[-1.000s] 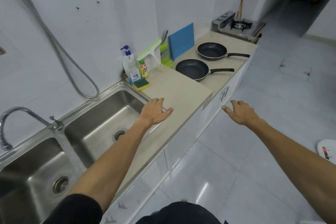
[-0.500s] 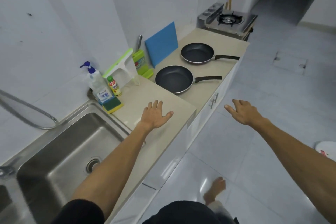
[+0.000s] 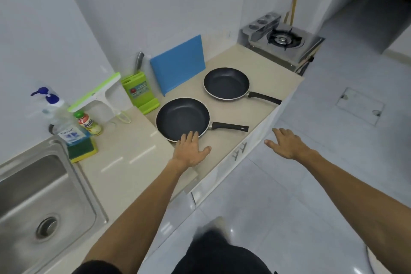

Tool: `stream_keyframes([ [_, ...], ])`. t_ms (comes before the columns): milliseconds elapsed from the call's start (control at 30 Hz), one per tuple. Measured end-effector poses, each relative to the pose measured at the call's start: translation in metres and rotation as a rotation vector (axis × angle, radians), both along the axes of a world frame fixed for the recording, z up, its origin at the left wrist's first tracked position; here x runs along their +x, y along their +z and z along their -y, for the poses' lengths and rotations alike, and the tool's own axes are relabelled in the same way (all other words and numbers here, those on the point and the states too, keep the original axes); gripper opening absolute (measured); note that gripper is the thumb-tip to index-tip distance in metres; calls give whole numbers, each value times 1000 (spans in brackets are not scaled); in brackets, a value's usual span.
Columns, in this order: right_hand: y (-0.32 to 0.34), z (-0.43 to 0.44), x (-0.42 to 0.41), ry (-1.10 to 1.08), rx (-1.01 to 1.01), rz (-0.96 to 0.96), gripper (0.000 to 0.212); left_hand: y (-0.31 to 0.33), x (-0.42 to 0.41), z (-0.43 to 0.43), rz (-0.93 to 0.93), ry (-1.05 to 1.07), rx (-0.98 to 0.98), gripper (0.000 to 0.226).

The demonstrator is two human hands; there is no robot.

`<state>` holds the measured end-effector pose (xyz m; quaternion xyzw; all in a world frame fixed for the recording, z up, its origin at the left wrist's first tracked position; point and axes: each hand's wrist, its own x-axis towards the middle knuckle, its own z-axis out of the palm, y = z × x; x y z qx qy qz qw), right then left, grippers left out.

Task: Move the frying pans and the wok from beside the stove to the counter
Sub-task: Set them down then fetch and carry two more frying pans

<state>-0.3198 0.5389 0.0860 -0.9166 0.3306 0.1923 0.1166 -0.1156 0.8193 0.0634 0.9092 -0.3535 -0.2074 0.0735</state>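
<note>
Two black frying pans lie on the lower beige counter [image 3: 262, 66], handles pointing right. The near pan [image 3: 181, 118] sits just past my left hand [image 3: 189, 151], whose spread fingertips overlap its front rim. The far pan [image 3: 225, 83] lies closer to the single-burner gas stove [image 3: 282, 40] at the counter's far end. My right hand [image 3: 287, 143] hovers open over the floor, beside the counter's front edge and right of the near pan's handle. No wok is in view.
A blue cutting board [image 3: 178, 64] leans on the wall behind the pans. A green knife holder [image 3: 139, 90], squeegee [image 3: 95, 95], soap bottle [image 3: 63, 122] and sponge [image 3: 83, 150] stand on the raised counter [image 3: 124, 158] beside the steel sink [image 3: 33, 202]. White tiled floor lies right.
I have moved toward the pans, and the view shifted right, off the sink. My left hand went forward from the raised counter to the near pan's rim; my right hand advanced alongside.
</note>
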Motion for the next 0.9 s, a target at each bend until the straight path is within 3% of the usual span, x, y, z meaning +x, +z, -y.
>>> stream_keyframes([
  [533,-43,193,146,77,152,11,74,-62,53,178,-152,253,89,85],
  [900,-79,278,221,152,200,-71,59,-75,63,239,-210,473,98,74],
])
